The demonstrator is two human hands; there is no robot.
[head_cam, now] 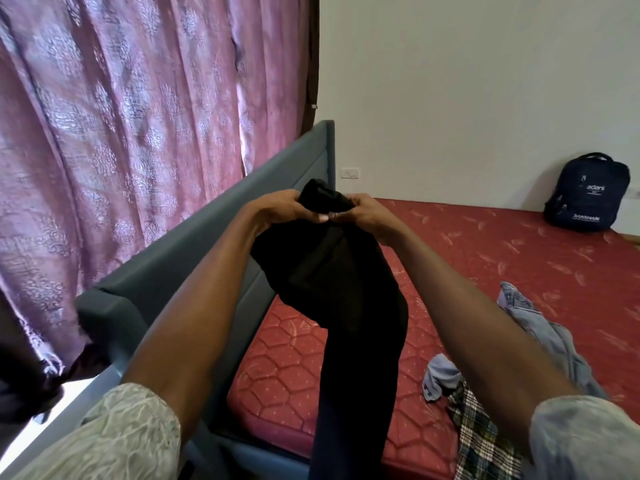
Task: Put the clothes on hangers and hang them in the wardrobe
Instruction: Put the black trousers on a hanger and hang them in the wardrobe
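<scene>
A black garment (343, 289), long like trousers, hangs down in front of me over the bed. My left hand (280, 209) grips its top edge from the left, and my right hand (363, 213) grips the same edge from the right, thumbs almost meeting. The cloth drops past the frame's bottom. On the red mattress (485, 251) at the right lie a light blue denim garment (540, 327), a small pale blue piece (438, 379) and a plaid shirt (481, 431). No hanger or wardrobe is in view.
A grey-blue headboard (221, 237) runs along the bed's left side, with a pink patterned curtain (121, 133) behind it. A dark backpack (585, 195) stands against the white wall at the bed's far right. A wall socket (350, 173) sits beside the headboard.
</scene>
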